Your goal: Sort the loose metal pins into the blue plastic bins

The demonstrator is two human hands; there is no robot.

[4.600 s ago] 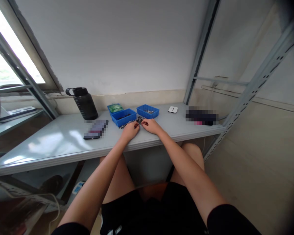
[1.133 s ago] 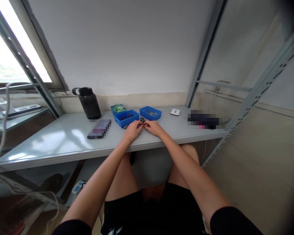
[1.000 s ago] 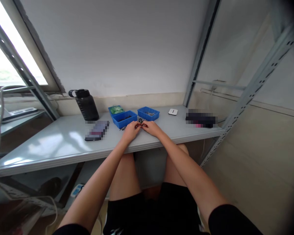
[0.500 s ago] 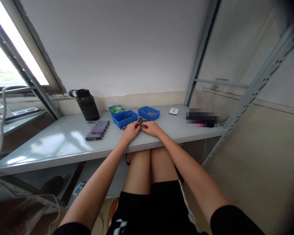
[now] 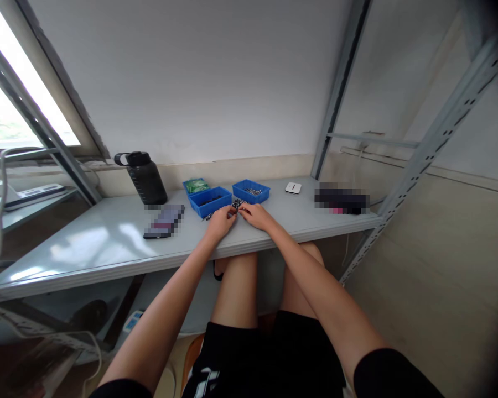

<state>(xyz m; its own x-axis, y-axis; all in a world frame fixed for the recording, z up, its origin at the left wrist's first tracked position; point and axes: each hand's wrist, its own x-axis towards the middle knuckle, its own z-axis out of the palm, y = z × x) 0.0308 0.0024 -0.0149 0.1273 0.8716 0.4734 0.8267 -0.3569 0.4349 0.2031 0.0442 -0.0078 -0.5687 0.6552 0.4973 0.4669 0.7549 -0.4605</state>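
My left hand (image 5: 223,222) and my right hand (image 5: 256,215) meet fingertip to fingertip just above the table's front part. Both are closed in a pinch; whatever sits between the fingers is too small to name. Right behind the fingertips is a pile of small dark and silvery metal pieces (image 5: 237,203), partly covered by my hands. A few more thin metal pieces (image 5: 208,217) lie left of my left hand. Behind it stands a blue bin (image 5: 202,210) with dark small parts inside. Another blue bin (image 5: 260,198), behind my right hand, holds silvery slim pieces.
A black water bottle (image 5: 147,179) and a blurred phone (image 5: 165,221) are on the left of the grey table (image 5: 103,243). A green packet (image 5: 196,186) lies behind the left bin. At right are a white square device (image 5: 293,188) and a blurred dark object (image 5: 342,200).
The fingertips have shifted slightly but remain together by the pile. My right knee has swung out to the right, opening a gap between the legs. The view has moved a little.
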